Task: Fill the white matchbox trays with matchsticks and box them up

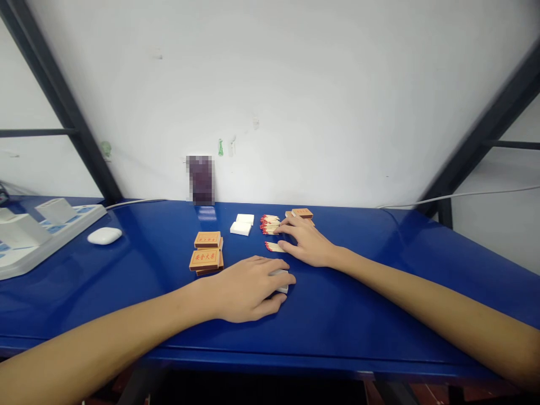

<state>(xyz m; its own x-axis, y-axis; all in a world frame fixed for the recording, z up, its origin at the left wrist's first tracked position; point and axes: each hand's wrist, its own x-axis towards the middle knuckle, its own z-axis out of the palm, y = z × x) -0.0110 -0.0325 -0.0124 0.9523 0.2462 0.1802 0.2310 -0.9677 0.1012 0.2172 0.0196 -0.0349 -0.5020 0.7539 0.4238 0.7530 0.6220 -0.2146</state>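
Observation:
My left hand (pixel 248 288) lies palm down on the blue table (pixel 363 315), its fingers curled over a small white matchbox tray (pixel 282 280). My right hand (pixel 306 242) rests farther back, fingers pinching a small bunch of red-tipped matches (pixel 273 246). A bigger pile of matches (pixel 269 223) lies just behind its fingertips. Two more white trays (pixel 242 224) sit left of that pile. Orange matchboxes are stacked in two piles (pixel 206 254) left of my left hand, and another orange box (pixel 302 213) lies behind my right hand.
A white oval case (pixel 104 235) and a white-and-blue tray holding white boxes (pixel 37 233) sit at the far left. A blurred dark object (pixel 201 180) stands against the white wall. Black frame bars slant at both sides. A cable (pixel 464 196) runs along the back right.

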